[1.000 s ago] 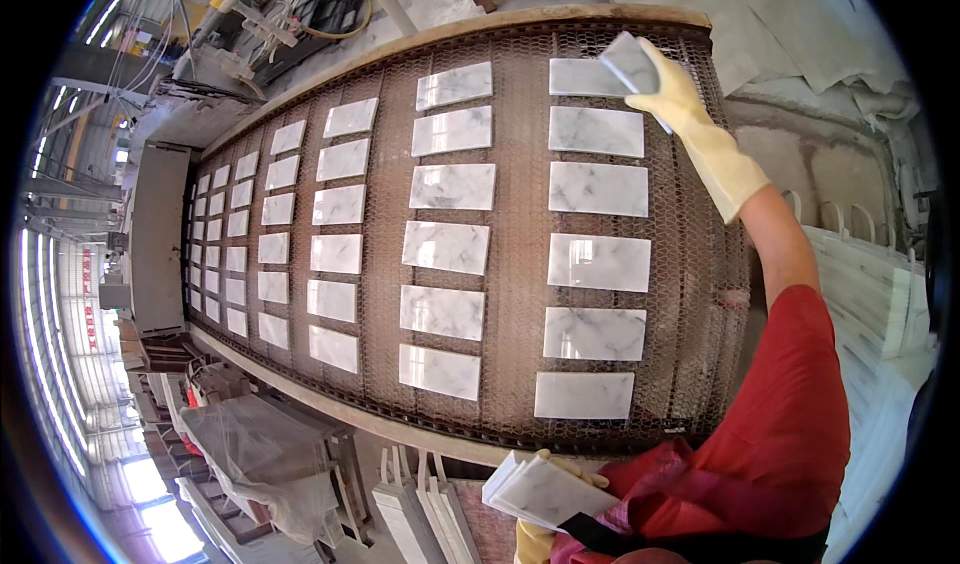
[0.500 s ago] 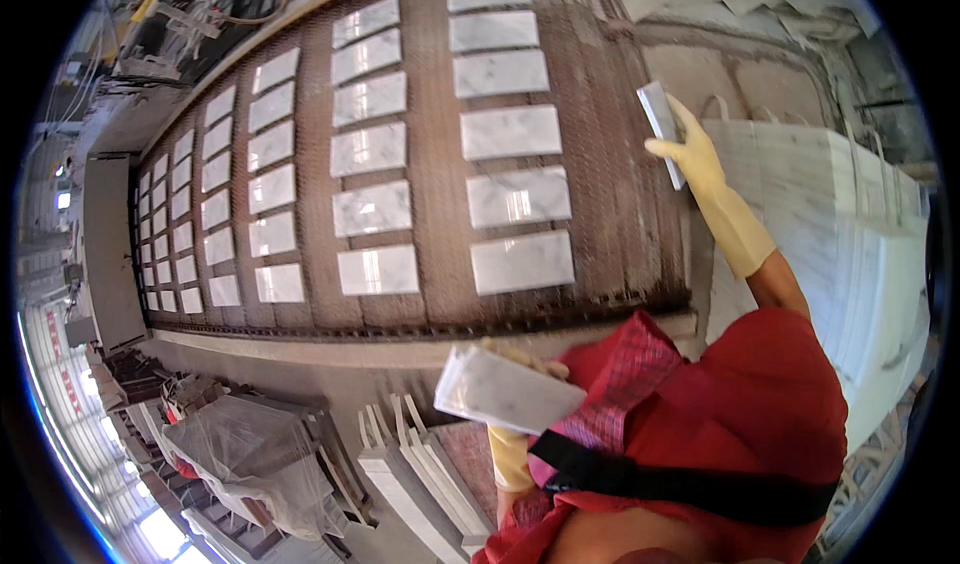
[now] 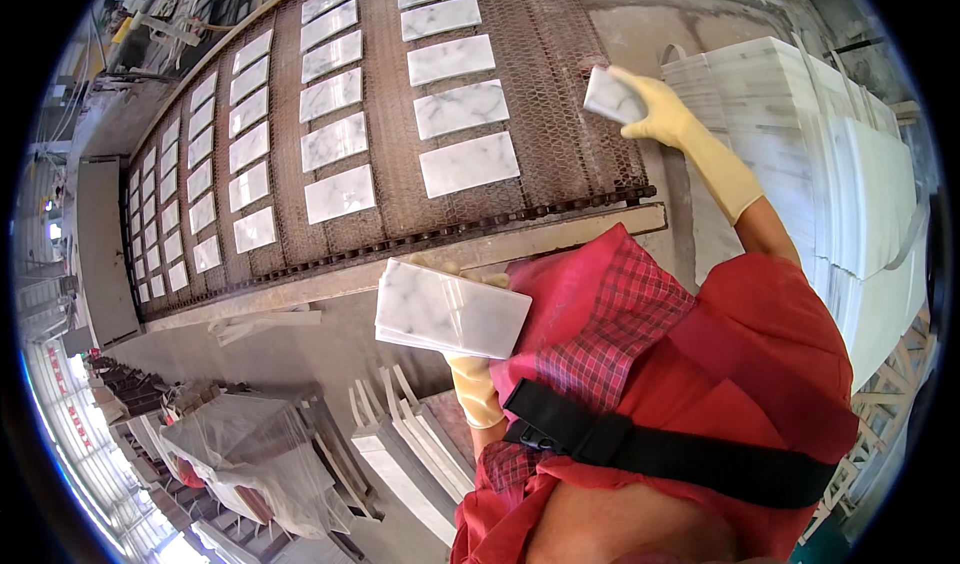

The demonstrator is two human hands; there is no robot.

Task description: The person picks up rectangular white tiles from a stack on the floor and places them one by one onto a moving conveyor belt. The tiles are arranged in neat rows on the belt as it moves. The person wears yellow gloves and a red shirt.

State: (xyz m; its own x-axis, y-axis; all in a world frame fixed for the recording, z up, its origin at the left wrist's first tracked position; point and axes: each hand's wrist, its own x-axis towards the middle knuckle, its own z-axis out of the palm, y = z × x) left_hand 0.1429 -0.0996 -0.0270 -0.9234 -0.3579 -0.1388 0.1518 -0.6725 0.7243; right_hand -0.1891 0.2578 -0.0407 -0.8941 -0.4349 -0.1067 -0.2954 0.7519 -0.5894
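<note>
The right hand (image 3: 662, 112), in a yellow glove, is closed around one small white marble tile (image 3: 610, 94), held in the air at about 1 o'clock, just past the right edge of the mesh belt (image 3: 560, 84) and near the stack of slabs (image 3: 800, 134) at 3 o'clock. The left hand (image 3: 470, 379), also gloved, grips a stack of tiles (image 3: 452, 309) from below at about 6 o'clock, close to the body and over the belt's near rail (image 3: 420, 264). On the belt, rows of tiles (image 3: 468, 162) lie flat and run away toward 10 o'clock. As a judgement: the single tile is pinched by one end, so it could slip and chip on the rail or the slabs; the left stack rests on few fingers and could slide apart if tilted. Racks of upright slabs (image 3: 400, 444) and a plastic-wrapped bundle (image 3: 250, 444) stand at 7 o'clock. Against the frame half a second ago, the right hand has drawn further off the belt toward the slabs with its tile, the view has swung, and the left stack sits higher and nearer the rail.
</note>
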